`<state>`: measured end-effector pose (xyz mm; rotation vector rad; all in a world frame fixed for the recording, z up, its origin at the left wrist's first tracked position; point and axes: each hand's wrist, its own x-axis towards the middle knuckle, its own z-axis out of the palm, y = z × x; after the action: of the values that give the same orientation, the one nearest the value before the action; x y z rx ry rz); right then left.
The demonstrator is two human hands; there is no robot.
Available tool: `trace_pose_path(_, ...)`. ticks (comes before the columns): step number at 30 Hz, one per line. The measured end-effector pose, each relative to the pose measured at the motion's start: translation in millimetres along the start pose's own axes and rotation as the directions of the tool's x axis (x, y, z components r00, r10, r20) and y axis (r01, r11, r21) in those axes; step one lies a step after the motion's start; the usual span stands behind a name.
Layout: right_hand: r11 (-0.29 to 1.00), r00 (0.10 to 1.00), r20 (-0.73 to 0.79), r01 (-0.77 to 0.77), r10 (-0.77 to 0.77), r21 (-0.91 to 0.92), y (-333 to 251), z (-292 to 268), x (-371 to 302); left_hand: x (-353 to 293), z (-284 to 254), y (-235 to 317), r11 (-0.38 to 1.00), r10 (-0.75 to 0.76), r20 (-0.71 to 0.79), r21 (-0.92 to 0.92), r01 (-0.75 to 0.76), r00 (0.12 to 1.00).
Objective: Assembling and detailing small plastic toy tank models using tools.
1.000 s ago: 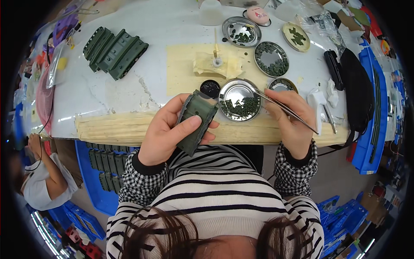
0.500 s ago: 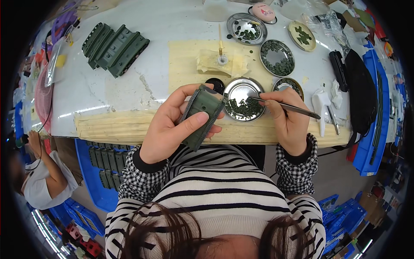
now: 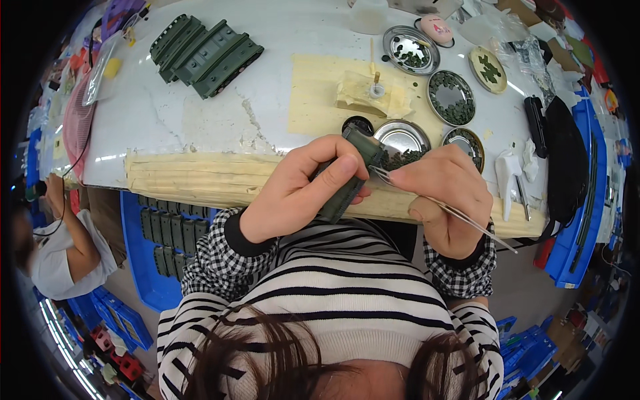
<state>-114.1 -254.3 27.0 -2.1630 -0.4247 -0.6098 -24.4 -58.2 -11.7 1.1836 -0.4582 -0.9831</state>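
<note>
My left hand (image 3: pixel 312 185) is closed round a dark green model tank hull (image 3: pixel 361 151), tilted over the table's front edge. In my right hand (image 3: pixel 448 197) I pinch metal tweezers (image 3: pixel 467 221), whose tips meet the hull's right side. Whether a small part sits between the tips, I cannot make out. Just beyond is a round metal dish (image 3: pixel 402 135) with tiny dark green parts, partly hidden by my right hand. A small round black container (image 3: pixel 358 124) stands left of that dish, partly behind the hull.
More dishes of green parts (image 3: pixel 451 98) stand at the back right. A pot of liquid (image 3: pixel 377 90) sits in a taped block. Assembled green hulls (image 3: pixel 208 56) lie at the back left. A blue bin (image 3: pixel 143 250) holds more hulls below the table. A person (image 3: pixel 70 247) works at far left.
My right hand has brought the tweezers from the metal dish to the hull's side and turned over. The hull appears tilted differently. The whole view has shifted, moving the table items right.
</note>
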Motion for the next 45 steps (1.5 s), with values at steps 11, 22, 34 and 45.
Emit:
trace_pose_path(11, 0.960, 0.984, -0.012, -0.169, 0.176, 0.225, -3, 16, -2, -5, -7, 7, 0.989, -0.067, 0.058, -0.132, 0.074, 0.996)
trace_pose_path(22, 0.987, 0.991, 0.053, -0.125, 0.121, 0.099, -18, 22, 1, -9, -10, 6, 0.944, -0.049, 0.052, -0.323, 0.063, 0.997)
trace_pose_path(34, 0.984, 0.989, 0.042, -0.147, 0.143, 0.102, -18, 29, 3, -12, -9, 7, 0.953, -0.043, 0.041, -0.297, 0.054, 0.998)
trace_pose_path(45, 0.953, 0.980, 0.009, -0.195, 0.199, 0.234, -12, 31, -5, -13, -6, 3, 0.928, -0.072, 0.059, -0.362, 0.088, 0.996)
